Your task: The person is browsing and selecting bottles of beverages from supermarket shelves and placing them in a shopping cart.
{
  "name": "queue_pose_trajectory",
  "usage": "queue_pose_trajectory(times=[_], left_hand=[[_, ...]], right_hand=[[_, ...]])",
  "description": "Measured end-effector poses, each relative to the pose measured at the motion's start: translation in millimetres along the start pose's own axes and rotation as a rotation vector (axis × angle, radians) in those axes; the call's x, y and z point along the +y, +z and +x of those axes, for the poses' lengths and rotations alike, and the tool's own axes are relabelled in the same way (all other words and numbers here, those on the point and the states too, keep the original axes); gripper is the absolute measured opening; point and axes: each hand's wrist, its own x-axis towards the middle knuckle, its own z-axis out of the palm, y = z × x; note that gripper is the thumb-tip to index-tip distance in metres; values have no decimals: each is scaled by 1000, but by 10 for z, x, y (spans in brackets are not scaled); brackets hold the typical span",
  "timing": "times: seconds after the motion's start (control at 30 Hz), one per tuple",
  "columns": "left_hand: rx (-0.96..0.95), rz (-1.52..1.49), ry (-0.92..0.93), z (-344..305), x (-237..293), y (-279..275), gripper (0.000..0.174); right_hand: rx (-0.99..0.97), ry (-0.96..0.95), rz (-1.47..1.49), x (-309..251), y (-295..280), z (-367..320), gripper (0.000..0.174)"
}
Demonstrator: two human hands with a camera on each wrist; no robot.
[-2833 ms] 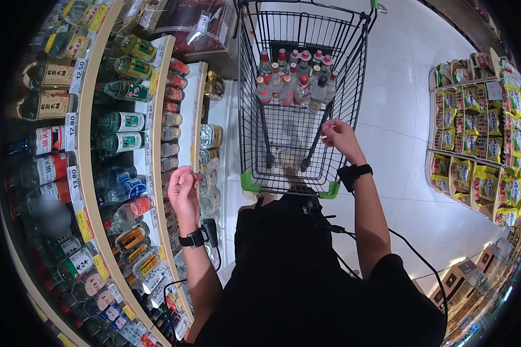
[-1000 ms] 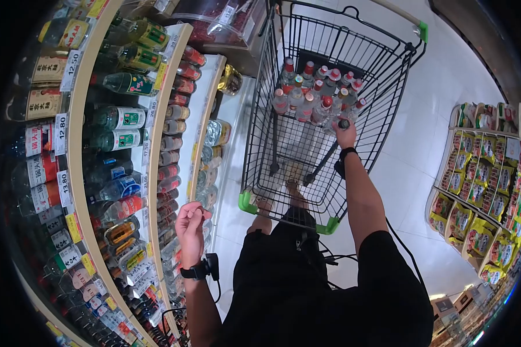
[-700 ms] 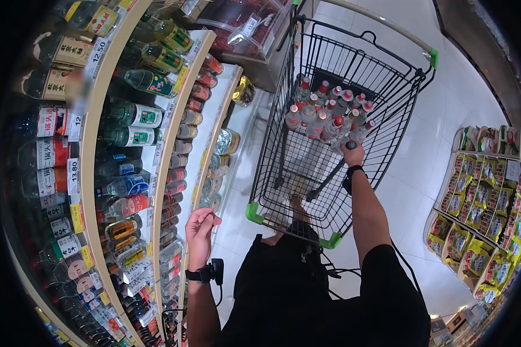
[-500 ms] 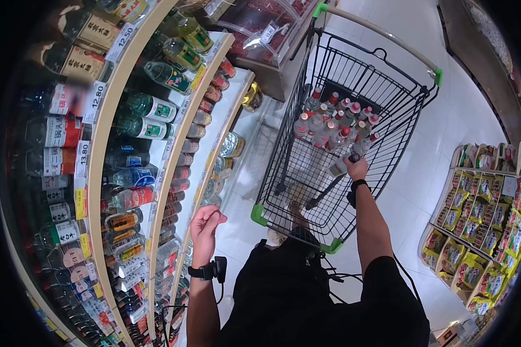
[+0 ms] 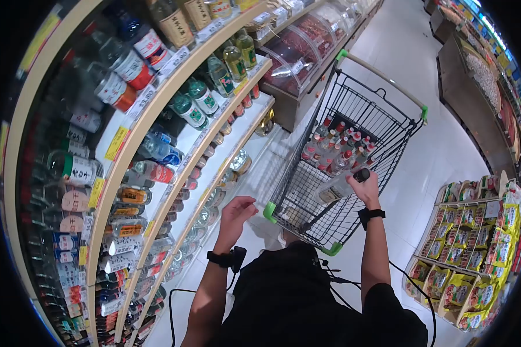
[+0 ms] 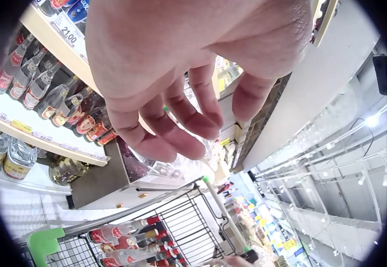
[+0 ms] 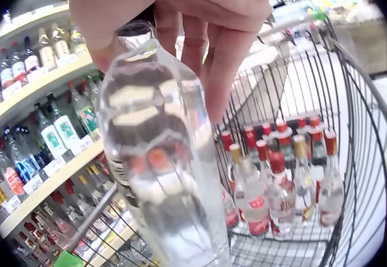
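A clear bottle with a black cap point(image 5: 333, 189) is held by its neck in my right hand point(image 5: 366, 187), tilted over the cart. In the right wrist view the bottle point(image 7: 160, 152) fills the middle, its neck between thumb and fingers of the hand point(image 7: 181, 19). Several red-capped bottles point(image 5: 337, 151) stand grouped inside the shopping cart point(image 5: 362, 220); they also show as bottles point(image 7: 281, 197) in the right wrist view. My left hand point(image 5: 235, 215) hangs between shelf and cart, fingers loosely bent, holding nothing; the left wrist view shows this hand point(image 6: 193, 55) from the palm side.
Curved shelves point(image 5: 185, 156) full of bottles run along the left. Bulk food bins point(image 5: 301, 52) stand past them. At the right is a rack of yellow packets point(image 5: 466, 248), with another bin counter point(image 5: 474, 87) beyond. Cables hang beside the body.
My right hand has drawn the bottle up and away from the grouped bottles, toward the body. The view has turned, so the shelves and cart appear shifted. The left hand has loosened slightly.
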Motion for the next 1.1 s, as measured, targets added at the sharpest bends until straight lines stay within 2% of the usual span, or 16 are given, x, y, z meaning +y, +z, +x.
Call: queue_pose_trajectory(times=[0.13,0.17,0.27,0.3,0.4,0.43,0.53,0.57,0.67,0.7,0.73,0.8,0.87,0.97,1.07,1.1], left_hand=[[-145,-14,114,-269,-95,-6,23],[-168,61,38,-373,-61,-34,33],[-185,56,183,-637,-70,-57,47],[-227,93,169,-724,-40,-112,68],[-165,146,297,-1093,71,-193,84],[-188,199,308,-1186,90,-260,97],[-184,220,394,-1508,132,-446,98],[-121,348,413,-1642,157,-533,99],[-63,323,251,-2024,306,-797,95],[-119,363,272,-2087,285,-901,95],[-87,256,319,-2135,208,-949,94],[-24,38,410,-2304,74,-957,93],[66,-80,438,-2505,57,-948,88],[93,-241,482,-2674,64,-949,80],[83,-365,482,-2886,258,-973,70],[114,-391,522,-2924,278,-961,60]], right_hand=[[13,-208,38,-882,-218,-195,32],[37,-262,64,-1017,-194,-255,31],[-4,-376,94,-1650,-197,-537,30],[-27,-357,136,-1809,-147,-633,28],[-176,-389,376,-2338,19,-978,25],[-255,-364,373,-2496,61,-1086,24],[-314,-515,480,-2979,299,-1419,23],[-377,-529,478,-3181,337,-1557,21],[-429,-544,517,-3625,542,-1910,22],[-472,-512,449,-3752,559,-2010,22],[-524,-550,455,-3878,593,-2089,24],[-489,-715,362,-4015,797,-2098,28],[-577,-591,324,-4219,854,-2258,38],[-724,-640,300,-4457,963,-2385,45],[-999,-486,658,-4428,1113,-2520,48],[-1079,-495,694,-4346,1188,-2535,50]])
